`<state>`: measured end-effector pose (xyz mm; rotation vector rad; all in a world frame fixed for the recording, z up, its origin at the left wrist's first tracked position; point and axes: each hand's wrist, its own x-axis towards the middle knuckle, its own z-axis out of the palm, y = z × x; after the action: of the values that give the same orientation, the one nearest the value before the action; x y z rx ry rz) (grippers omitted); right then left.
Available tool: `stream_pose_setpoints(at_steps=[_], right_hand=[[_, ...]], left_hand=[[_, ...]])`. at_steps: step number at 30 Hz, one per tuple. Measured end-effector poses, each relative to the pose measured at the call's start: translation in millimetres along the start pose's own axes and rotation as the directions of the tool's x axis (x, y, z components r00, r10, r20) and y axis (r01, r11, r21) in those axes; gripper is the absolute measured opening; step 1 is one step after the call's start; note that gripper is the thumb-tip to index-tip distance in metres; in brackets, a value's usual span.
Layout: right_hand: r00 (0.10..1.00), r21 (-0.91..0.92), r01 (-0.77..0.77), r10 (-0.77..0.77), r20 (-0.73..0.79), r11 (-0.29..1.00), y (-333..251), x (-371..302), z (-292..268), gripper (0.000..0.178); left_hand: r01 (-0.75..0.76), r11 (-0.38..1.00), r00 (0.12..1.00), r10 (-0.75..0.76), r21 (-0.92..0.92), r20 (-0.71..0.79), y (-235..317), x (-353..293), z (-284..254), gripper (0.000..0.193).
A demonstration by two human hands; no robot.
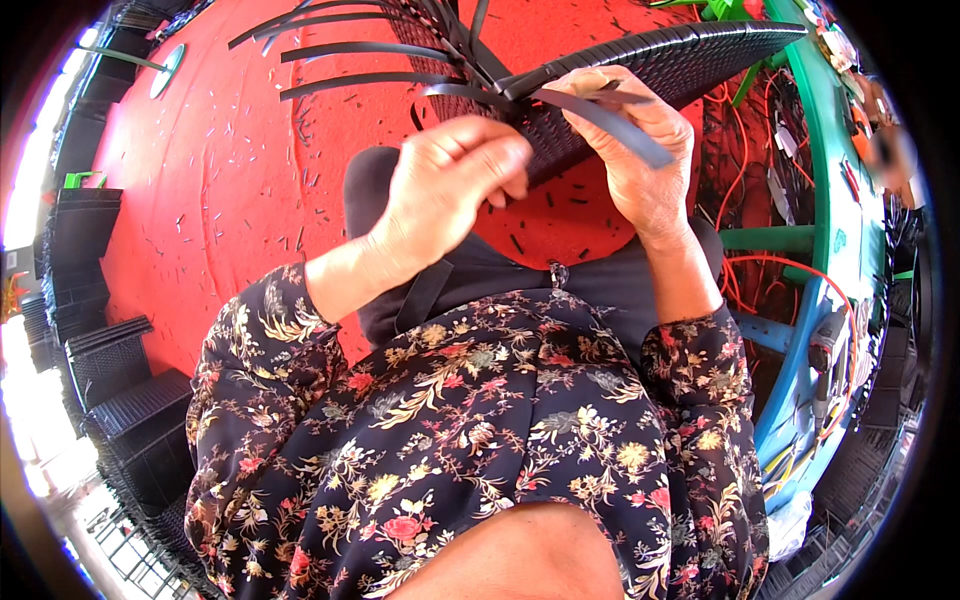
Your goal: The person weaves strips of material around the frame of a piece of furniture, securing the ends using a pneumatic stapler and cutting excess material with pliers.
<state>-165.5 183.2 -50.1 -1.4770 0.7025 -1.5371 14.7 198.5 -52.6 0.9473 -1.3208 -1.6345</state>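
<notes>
Floral shirt [430, 440] seen lower centre. Upper centre: strip [625, 134] pinched by right hand's [645, 185] fingers; left hand's [440, 185] curled, hold unclear. Panel [680, 75] edge apparently bound; loose strips [365, 48], upper left, seemingly unfinished.

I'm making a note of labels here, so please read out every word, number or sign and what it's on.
There's no text I can read.
Black woven piece, its loose strips and the flowered shirt: no lettering visible.
Small items along the green table: too small and blurred to tell if anything is printed.
Dark tool at right: too small to tell.
</notes>
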Motion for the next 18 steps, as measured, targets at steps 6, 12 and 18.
stream_pose_setpoints(at_steps=[6, 12, 18], right_hand=[[0.982, -0.441, 0.185, -0.149, 0.115, 0.878, -11.1, 18.2, -8.6, 0.014], [0.960, 0.065, -0.242, 0.249, -0.130, 0.968, -16.2, 16.7, -4.0, 0.011], [0.965, 0.205, -0.115, 0.158, -0.208, 0.972, -1.2, 12.2, -0.6, 0.012]], left_hand=[[-0.856, 0.299, 0.514, 0.574, 0.422, 0.637, -0.3, 9.8, 23.8, 0.016], [-0.899, -0.259, 0.180, 0.515, 0.352, 0.838, 23.2, 49.1, 27.4, 0.027], [-0.727, -0.293, 0.376, 0.587, 0.622, 0.717, 37.4, 54.0, 10.8, 0.019]])
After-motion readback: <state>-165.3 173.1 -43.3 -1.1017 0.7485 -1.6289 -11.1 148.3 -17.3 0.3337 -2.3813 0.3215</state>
